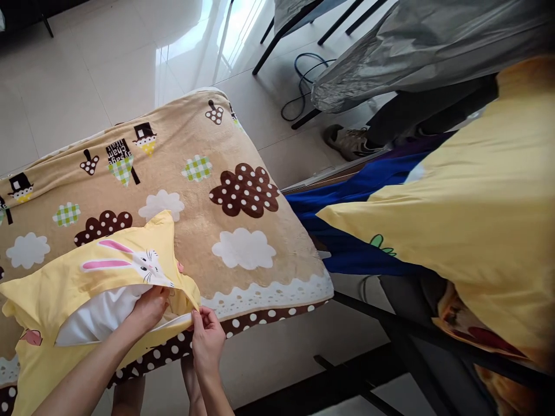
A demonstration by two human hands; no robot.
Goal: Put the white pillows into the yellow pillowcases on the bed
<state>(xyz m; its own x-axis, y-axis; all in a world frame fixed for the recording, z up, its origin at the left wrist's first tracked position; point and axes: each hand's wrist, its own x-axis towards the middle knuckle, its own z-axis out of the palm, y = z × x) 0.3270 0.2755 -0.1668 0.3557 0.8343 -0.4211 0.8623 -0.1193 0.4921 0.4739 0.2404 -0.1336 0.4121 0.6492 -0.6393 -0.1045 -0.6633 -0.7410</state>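
Observation:
A yellow pillowcase (108,242) with a printed white rabbit lies on the padded surface, its long opening facing me. Inside the opening shows a white pillow (97,315). My left hand (150,306) reaches into the opening, fingers curled at the pillow's right part; the fingertips are partly hidden by the fabric. At the right end of the opening, my right hand (207,335) pinches the edge of the pillowcase between thumb and fingers.
Beneath lies a tan blanket (186,208) with cloud and tree prints. Yellow cloth (455,185) and blue cloth (355,248) hang at the right. A person's shoe (347,141), a coiled cable (299,86) and dark metal legs (277,46) stand beyond on the tiled floor (108,52).

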